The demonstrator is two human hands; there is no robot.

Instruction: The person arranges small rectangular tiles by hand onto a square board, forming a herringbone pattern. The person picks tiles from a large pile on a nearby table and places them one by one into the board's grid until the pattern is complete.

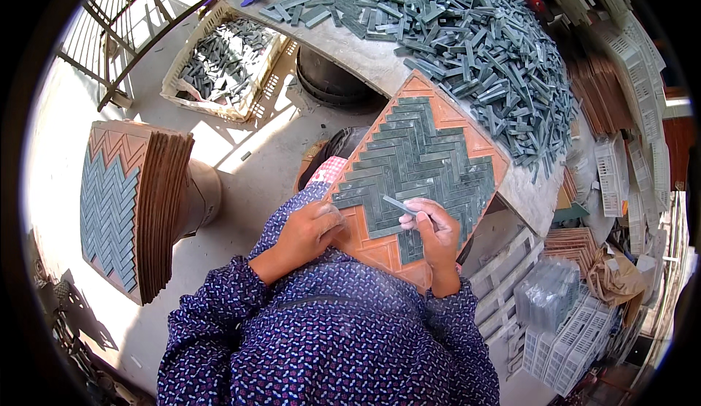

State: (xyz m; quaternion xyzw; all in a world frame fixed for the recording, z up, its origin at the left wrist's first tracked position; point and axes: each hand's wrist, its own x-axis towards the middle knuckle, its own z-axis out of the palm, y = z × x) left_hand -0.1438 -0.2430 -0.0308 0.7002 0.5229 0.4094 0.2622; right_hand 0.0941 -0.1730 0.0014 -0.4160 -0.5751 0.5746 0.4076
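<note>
A orange-brown mould tray lies tilted across my lap, its far edge against the table. Narrow dark green stone strips fill most of it in a herringbone pattern; orange grooves show bare along the near left side and far right edge. My right hand is over the near part of the tray, pinching a single stone strip between thumb and fingers. At the tray's left corner, my left hand rests with its fingers curled closed; whatever is inside them is hidden.
A large heap of loose strips covers the table. At the left stands a stack of filled trays. A white crate of strips sits on the floor beyond. Plastic crates and wrapped packs stand at right.
</note>
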